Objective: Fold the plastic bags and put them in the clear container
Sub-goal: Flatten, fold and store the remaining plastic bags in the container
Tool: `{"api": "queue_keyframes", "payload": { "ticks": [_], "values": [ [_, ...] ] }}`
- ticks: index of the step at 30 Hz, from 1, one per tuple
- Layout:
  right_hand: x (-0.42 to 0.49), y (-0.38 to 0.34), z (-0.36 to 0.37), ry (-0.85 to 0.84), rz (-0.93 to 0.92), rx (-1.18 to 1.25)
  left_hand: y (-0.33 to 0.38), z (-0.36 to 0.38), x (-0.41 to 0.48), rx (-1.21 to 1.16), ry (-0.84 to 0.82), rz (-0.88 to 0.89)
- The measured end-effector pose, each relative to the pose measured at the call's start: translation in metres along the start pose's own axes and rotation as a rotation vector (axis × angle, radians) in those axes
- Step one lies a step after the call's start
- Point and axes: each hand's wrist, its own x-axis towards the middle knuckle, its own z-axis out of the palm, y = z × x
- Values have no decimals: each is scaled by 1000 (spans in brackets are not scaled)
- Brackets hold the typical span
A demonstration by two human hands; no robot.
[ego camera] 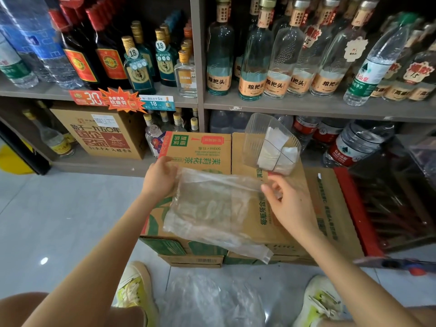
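Note:
A clear plastic bag (212, 208) lies spread on top of a cardboard box (313, 208). My left hand (159, 177) holds the bag's far left corner. At the far right corner, my right hand (286, 201) pinches the bag's edge with thumb and fingers. The clear container (271, 142) stands at the box's far end, just beyond my right hand, with several folded white bags inside it. A loose heap of more plastic bags (207, 300) lies on the floor between my shoes.
Shelves of glass and water bottles (259, 55) rise behind the box. A brown carton (103, 135) sits on the low shelf to the left. A red crate (387, 208) stands at the right. Grey floor tiles (59, 220) stretch left.

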Motion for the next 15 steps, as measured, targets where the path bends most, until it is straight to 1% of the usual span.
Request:
{"api": "queue_keyframes", "payload": {
  "ticks": [2,5,6,7,8,10,12,13,15],
  "values": [
    [-16,-5,6,-22,-23,42,-3,-3,-20,29,4,-92],
    [-40,-14,15,-58,-54,124,-15,-8,-62,120,-85,-180],
    [-48,-16,17,-60,-59,137,-19,-11,-73,115,-99,-213],
    [-56,-18,18,-60,-37,141,-22,-12,-82,44,-110,-259],
    [-63,-21,16,-65,17,135,-23,-14,-89,-83,-128,-316],
    [-80,-25,12,-90,169,41,-25,-16,-99,-324,-162,-427],
    [-96,-25,11,-132,277,-85,-26,-17,-106,-463,-187,-486],
    [-102,-25,11,-167,318,-112,-25,-17,-108,-536,-194,-510],
    [-108,-27,12,-238,381,-85,-25,-17,-110,-652,-213,-551]
  ]
}}
